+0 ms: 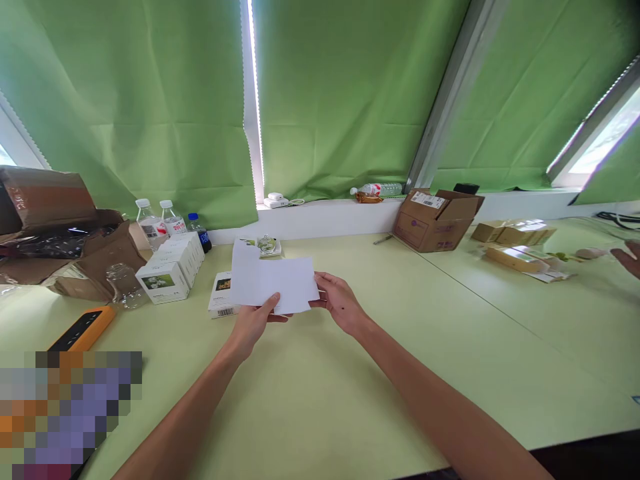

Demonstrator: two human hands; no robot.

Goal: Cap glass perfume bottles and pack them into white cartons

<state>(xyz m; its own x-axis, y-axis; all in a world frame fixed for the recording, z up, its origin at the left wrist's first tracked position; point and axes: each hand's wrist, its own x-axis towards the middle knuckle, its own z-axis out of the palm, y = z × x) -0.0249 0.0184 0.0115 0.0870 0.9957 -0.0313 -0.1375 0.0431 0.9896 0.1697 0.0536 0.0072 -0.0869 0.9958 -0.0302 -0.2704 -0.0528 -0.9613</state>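
A white cardboard sheet (274, 283) with notched edges, like a flattened small carton, is held up above the table between both hands. My left hand (257, 321) grips its lower edge, thumb on the near face and fingers behind. At its right edge, my right hand (339, 300) is closed on it, fingers partly hidden behind. A small white box (220, 303) with a picture and a barcode lies behind the sheet to the left, partly covered. Past the sheet stands a clear glass or plastic item (269, 245) on another white box, also partly hidden.
A row of white boxes (167, 277), clear bottles (150, 223) and an open carton (83, 260) stand left. An orange power strip (83, 330) lies nearer. Back right are a cardboard box (434, 220) and yellowish packages (515, 233). Another person's hand (627, 259) shows at the right edge.
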